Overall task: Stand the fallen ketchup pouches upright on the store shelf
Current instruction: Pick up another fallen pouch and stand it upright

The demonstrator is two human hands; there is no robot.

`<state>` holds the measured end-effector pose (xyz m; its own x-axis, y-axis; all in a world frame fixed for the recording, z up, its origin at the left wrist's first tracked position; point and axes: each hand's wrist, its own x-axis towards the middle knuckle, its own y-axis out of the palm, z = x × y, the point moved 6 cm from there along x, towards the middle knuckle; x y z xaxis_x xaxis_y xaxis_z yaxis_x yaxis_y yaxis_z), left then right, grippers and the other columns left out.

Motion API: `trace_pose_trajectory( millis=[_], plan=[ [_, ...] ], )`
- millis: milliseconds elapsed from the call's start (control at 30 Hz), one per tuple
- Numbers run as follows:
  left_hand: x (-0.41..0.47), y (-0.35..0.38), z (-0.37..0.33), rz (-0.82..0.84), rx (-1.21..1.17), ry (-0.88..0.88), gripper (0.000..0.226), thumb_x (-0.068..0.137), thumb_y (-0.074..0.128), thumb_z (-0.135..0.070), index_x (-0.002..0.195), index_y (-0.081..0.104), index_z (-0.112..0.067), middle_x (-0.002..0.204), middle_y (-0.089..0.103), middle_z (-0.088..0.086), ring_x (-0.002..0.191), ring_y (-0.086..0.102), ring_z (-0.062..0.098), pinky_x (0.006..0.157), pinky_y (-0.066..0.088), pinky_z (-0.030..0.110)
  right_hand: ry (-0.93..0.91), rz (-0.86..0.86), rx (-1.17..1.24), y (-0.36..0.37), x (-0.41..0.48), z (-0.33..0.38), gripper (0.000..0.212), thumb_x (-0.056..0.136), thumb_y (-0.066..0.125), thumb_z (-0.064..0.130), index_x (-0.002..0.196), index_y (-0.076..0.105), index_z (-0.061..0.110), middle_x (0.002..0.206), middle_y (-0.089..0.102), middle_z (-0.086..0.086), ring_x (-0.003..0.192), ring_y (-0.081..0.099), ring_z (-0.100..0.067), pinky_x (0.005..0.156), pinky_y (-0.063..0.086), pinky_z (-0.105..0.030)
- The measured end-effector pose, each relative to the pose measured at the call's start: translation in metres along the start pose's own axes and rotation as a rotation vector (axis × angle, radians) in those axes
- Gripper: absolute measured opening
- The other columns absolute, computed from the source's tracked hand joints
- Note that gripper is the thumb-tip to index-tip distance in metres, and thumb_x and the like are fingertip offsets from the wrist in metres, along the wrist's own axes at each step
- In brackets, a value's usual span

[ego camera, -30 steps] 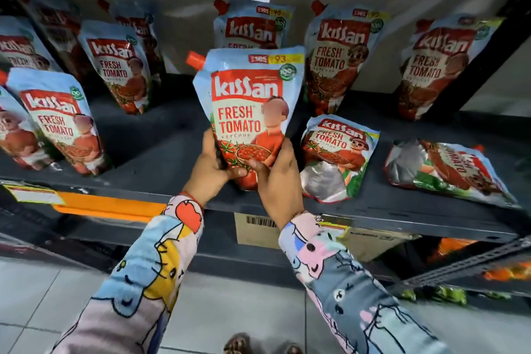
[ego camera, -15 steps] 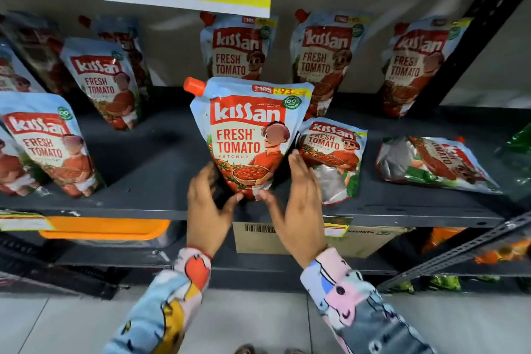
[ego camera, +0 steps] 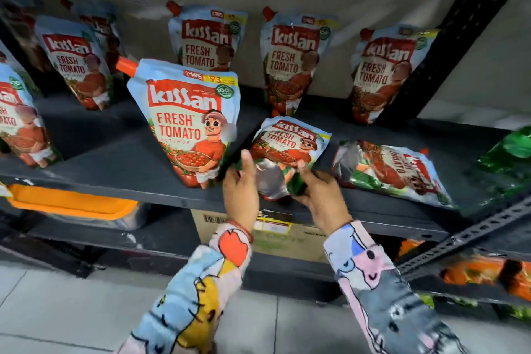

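Observation:
A large ketchup pouch [ego camera: 186, 123] with an orange spout stands upright and untouched at the front of the dark shelf [ego camera: 115, 181]. Just right of it a fallen ketchup pouch [ego camera: 290, 144] lies face up with its silver bottom toward me. My left hand [ego camera: 240, 190] holds its lower left edge with the thumb up, and my right hand [ego camera: 321, 198] pinches its lower right corner. A second fallen pouch [ego camera: 388, 169] lies flat further right, untouched.
Upright pouches line the back wall [ego camera: 293, 57] [ego camera: 385, 66] and the left side [ego camera: 74, 66]. Green packs [ego camera: 511, 164] lie at the far right beside a black perforated post [ego camera: 459, 23]. Below the shelf are a cardboard box [ego camera: 230, 224] and an orange tray [ego camera: 71, 201].
Both hands let go of the large pouch, which now stands alone, and moved right onto the bottom of the nearer fallen pouch. The view shifted right and closer.

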<state>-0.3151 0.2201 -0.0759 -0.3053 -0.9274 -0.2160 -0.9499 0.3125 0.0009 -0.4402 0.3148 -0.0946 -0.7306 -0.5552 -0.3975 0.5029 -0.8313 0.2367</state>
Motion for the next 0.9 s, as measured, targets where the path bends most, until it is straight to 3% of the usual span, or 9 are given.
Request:
trace_pose_trajectory(
  millis=[100, 200, 267, 367, 467, 600, 700, 800, 900],
  plan=[
    [0.01, 0.0, -0.001, 0.079, -0.108, -0.189, 0.043, 0.077, 0.048, -0.063, 0.081, 0.064, -0.024, 0.106, 0.068, 0.007, 0.106, 0.06, 0.027, 0.093, 0.047, 0.039, 0.126, 0.144, 0.028, -0.001, 0.004, 0.01, 0.031, 0.085, 0.058, 0.027, 0.109, 0.057, 0.008, 0.101, 0.067, -0.006, 0.089, 0.063, -0.017, 0.048, 0.054, -0.024],
    [0.015, 0.008, -0.001, 0.327, -0.135, -0.423, 0.047, 0.069, 0.054, -0.067, 0.084, 0.066, -0.024, 0.081, 0.074, -0.001, 0.08, 0.069, 0.018, 0.061, 0.055, 0.029, 0.302, 0.254, 0.069, -0.011, 0.008, 0.016, 0.019, 0.084, 0.058, 0.029, 0.094, 0.062, 0.014, 0.077, 0.074, 0.0, 0.069, 0.069, -0.012, 0.045, 0.055, -0.023],
    [0.013, 0.017, -0.005, 0.521, -0.073, -0.487, 0.047, 0.063, 0.061, -0.062, 0.086, 0.067, -0.022, 0.077, 0.075, -0.002, 0.07, 0.07, 0.015, 0.054, 0.054, 0.026, 0.388, 0.334, 0.072, -0.015, 0.009, 0.02, 0.017, 0.082, 0.059, 0.029, 0.087, 0.064, 0.014, 0.069, 0.074, 0.0, 0.062, 0.069, -0.013, 0.045, 0.055, -0.023],
    [0.01, 0.024, -0.009, 0.687, 0.078, -0.424, 0.041, 0.057, 0.066, -0.047, 0.089, 0.065, -0.021, 0.081, 0.072, -0.002, 0.078, 0.065, 0.014, 0.063, 0.055, 0.032, 0.327, 0.451, -0.023, -0.015, 0.009, 0.03, 0.02, 0.07, 0.064, 0.031, 0.089, 0.063, 0.024, 0.073, 0.074, 0.006, 0.067, 0.069, -0.01, 0.051, 0.055, -0.022],
    [0.012, 0.024, -0.012, 0.798, 0.071, -0.296, 0.037, 0.063, 0.065, -0.031, 0.1, 0.06, -0.025, 0.094, 0.069, -0.005, 0.092, 0.062, 0.014, 0.081, 0.053, 0.039, 0.09, 0.56, -0.093, -0.012, 0.011, 0.041, 0.047, 0.066, 0.066, 0.026, 0.112, 0.057, 0.023, 0.089, 0.074, 0.004, 0.086, 0.069, -0.014, 0.069, 0.058, -0.031],
    [0.018, 0.026, -0.024, 0.818, 0.029, -0.032, 0.072, 0.061, 0.069, 0.004, 0.119, 0.046, -0.032, 0.114, 0.062, -0.005, 0.107, 0.058, 0.011, 0.084, 0.054, 0.027, -0.288, 0.581, -0.191, -0.006, 0.007, 0.056, 0.06, 0.065, 0.07, 0.007, 0.119, 0.051, 0.023, 0.117, 0.062, -0.009, 0.113, 0.057, -0.022, 0.093, 0.05, -0.034],
    [0.026, 0.027, -0.026, 0.7, 0.065, 0.148, 0.097, 0.054, 0.072, 0.015, 0.135, 0.029, -0.016, 0.13, 0.047, 0.006, 0.123, 0.043, 0.019, 0.102, 0.042, 0.035, -0.462, 0.473, -0.304, -0.002, 0.01, 0.058, 0.066, 0.068, 0.069, -0.008, 0.122, 0.047, 0.022, 0.13, 0.053, -0.011, 0.123, 0.047, -0.023, 0.105, 0.039, -0.038],
    [0.03, 0.022, -0.011, 0.626, 0.077, 0.198, 0.097, 0.047, 0.071, 0.004, 0.131, 0.028, -0.018, 0.128, 0.045, 0.006, 0.124, 0.04, 0.019, 0.107, 0.034, 0.039, -0.532, 0.391, -0.415, -0.002, 0.015, 0.043, 0.072, 0.069, 0.068, -0.011, 0.131, 0.04, 0.011, 0.135, 0.049, -0.011, 0.122, 0.048, -0.013, 0.101, 0.039, -0.022],
    [0.035, 0.015, 0.006, 0.612, 0.085, 0.197, 0.093, 0.052, 0.072, 0.008, 0.127, 0.028, -0.025, 0.128, 0.045, 0.003, 0.125, 0.039, 0.019, 0.11, 0.032, 0.042, -0.577, 0.353, -0.483, -0.005, 0.016, 0.024, 0.065, 0.071, 0.069, -0.003, 0.12, 0.047, 0.034, 0.121, 0.056, 0.002, 0.102, 0.053, 0.014, 0.083, 0.042, -0.004]
  ],
)
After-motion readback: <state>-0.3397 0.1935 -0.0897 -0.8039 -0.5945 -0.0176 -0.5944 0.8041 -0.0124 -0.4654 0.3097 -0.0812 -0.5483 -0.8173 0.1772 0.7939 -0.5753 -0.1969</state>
